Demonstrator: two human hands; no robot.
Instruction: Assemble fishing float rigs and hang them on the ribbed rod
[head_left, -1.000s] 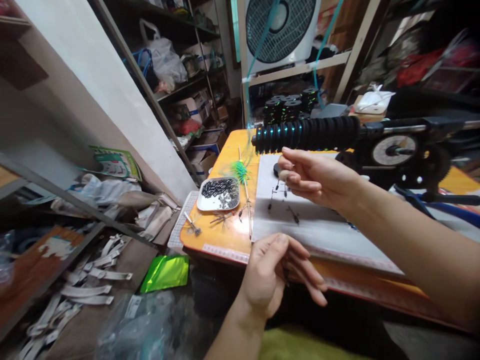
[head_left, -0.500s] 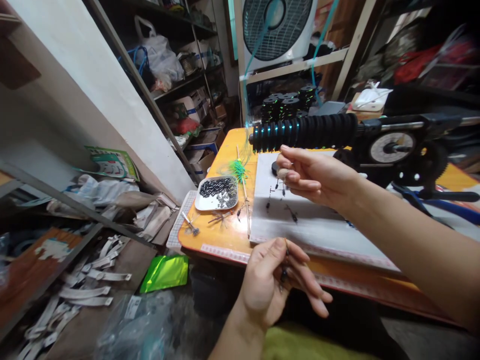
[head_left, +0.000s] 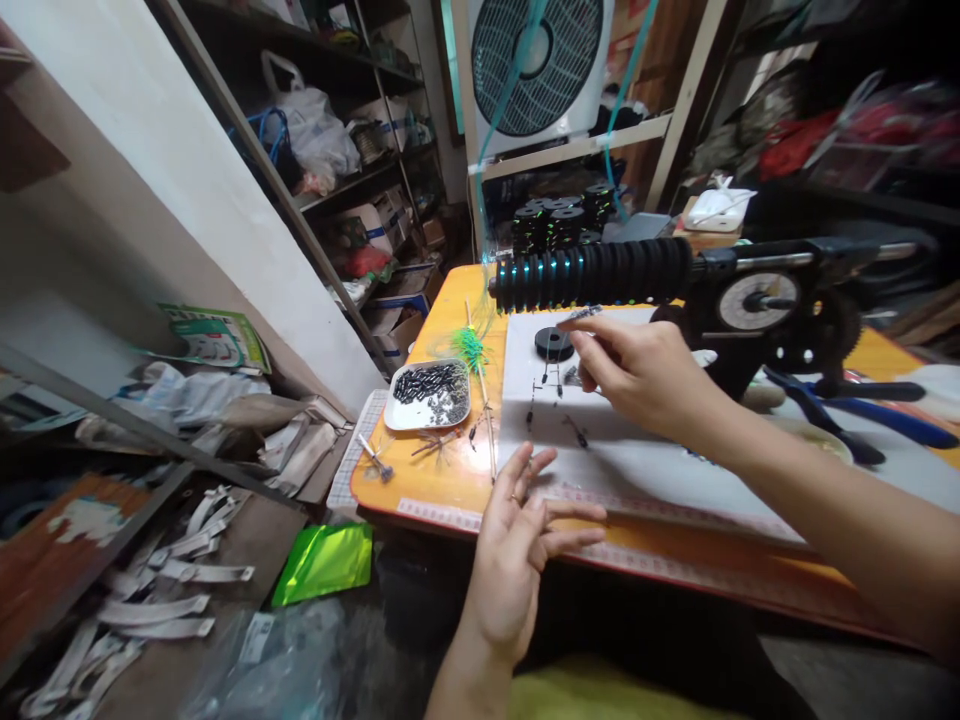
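Note:
My left hand (head_left: 514, 560) is palm up in front of the table's front edge, fingers spread, with nothing visible in it. Over the white board (head_left: 637, 470), my right hand (head_left: 649, 375) is palm down with bent fingers close together. Small dark bits show by its fingertips, but whatever it grips is too small to make out. Just left of those fingertips lies a round black spool (head_left: 553, 343). Several small black fishing-rig pieces, one of them a dark piece with thin wire arms (head_left: 577, 432), rest on the board below.
A white tray (head_left: 390, 412) of black cylinders and small metal bits stands left of the board, beside a thin stick (head_left: 486, 420) with green strands. A black winding machine (head_left: 750, 310) with a row of spools spans the back. Blue-handled pliers (head_left: 892, 415) lie right.
My left hand has opened, and the small dark-beaded piece in it is gone from view. My right hand has turned palm down and lowered to the board near the spool. The view shifted slightly.

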